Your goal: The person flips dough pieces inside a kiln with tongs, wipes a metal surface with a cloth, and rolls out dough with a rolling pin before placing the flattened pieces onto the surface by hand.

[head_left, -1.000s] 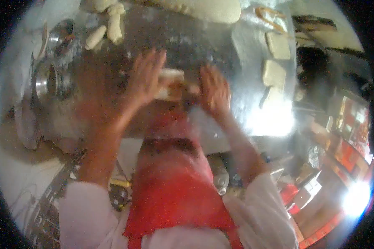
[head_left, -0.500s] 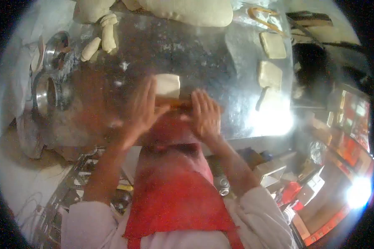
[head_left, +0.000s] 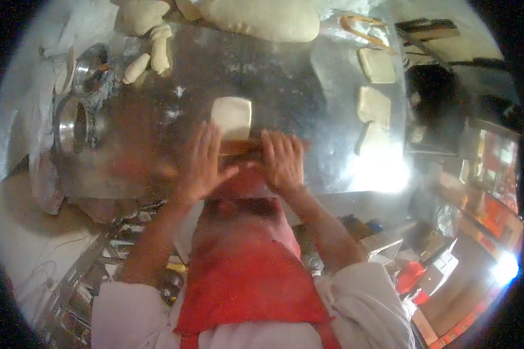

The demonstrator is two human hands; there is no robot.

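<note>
A wooden rolling pin [head_left: 239,147] lies crosswise on the dark worktop [head_left: 273,75], close to my body. My left hand [head_left: 204,161] rests flat over its left part, fingers stretched forward and thumb pointing inward. On the right part lies my right hand [head_left: 284,163], palm down with the fingers extended. Neither hand wraps round the pin. A pale, roughly rectangular piece of dough [head_left: 232,116] is just beyond the pin, between my hands; its near edge meets the pin. The pin's left end is hidden by my left hand.
Flattened dough pieces [head_left: 376,65] lie along the right side. A large dough mass [head_left: 262,20] sits at the far edge, with smaller dough lumps [head_left: 160,51] left of it. Metal bowls [head_left: 70,125] stand at the left edge. Bright glare covers the near right corner.
Both hands have shifted slightly, and more of the dough shows beyond the pin. My fingers stay stretched over the pin. The whole view has moved a little.
</note>
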